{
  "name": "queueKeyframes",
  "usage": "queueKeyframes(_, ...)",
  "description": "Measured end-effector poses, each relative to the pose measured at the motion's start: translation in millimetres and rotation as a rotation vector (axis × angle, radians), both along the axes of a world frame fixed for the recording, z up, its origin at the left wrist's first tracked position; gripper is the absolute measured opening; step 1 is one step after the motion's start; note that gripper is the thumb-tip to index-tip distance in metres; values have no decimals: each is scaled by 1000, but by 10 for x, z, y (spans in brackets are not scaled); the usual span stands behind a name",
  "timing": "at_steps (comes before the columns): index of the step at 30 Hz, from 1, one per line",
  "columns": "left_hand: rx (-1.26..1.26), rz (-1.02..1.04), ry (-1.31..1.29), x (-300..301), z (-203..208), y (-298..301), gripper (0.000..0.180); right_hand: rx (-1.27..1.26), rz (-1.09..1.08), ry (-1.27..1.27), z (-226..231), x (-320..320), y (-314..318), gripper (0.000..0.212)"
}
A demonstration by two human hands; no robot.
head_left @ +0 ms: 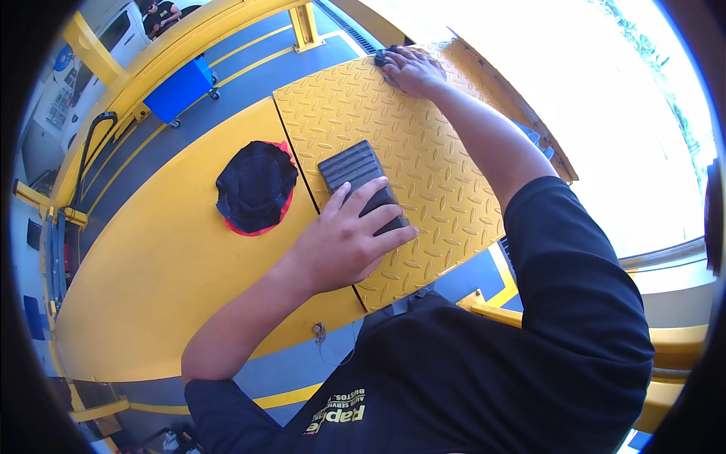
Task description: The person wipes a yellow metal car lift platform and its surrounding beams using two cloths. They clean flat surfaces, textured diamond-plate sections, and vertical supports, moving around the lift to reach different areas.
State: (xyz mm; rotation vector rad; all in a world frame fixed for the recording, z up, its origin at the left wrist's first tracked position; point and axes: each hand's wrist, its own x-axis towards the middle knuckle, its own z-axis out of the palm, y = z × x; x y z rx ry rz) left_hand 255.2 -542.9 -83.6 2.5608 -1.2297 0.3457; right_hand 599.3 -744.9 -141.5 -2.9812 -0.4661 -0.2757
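Observation:
My left hand (344, 238) lies over a black ribbed rubber block (352, 166), its fingers spread across the near half and curled over the edge. The block rests on a yellow diamond-plate surface (446, 181). At the far end of that plate, my right arm is stretched out, and my right hand (414, 72) presses down on a dark cloth (380, 57), mostly covered by the fingers. Left of the block, a round black cap-like cloth item (255, 185) with a red edge lies on the smooth yellow panel (166, 257).
A raised lip (522, 106) runs along the plate's right side. Beyond the panel stand a yellow frame (144, 72) and a blue wheeled cart (179, 89). At the upper left, another person (160, 15) is near a white vehicle (117, 38). A thin wire loop (319, 331) hangs at the panel's near edge.

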Motion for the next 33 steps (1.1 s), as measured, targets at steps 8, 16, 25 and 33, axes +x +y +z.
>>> queueKeyframes(8,56,-43,18,94,29,-256,45,-27,-399,92,271,535,-1405,42)
queueKeyframes(16,-114,-97,15,71,623,-584,33,93,701,110,103,-1139,1233,58)
queueKeyframes(25,5,-203,235,272,774,-1358,27,-46,376,175,37,-27,-151,76)
queueKeyframes(33,120,165,240,1019,349,-2492,73,-436,420,285,71,263,-1742,69)
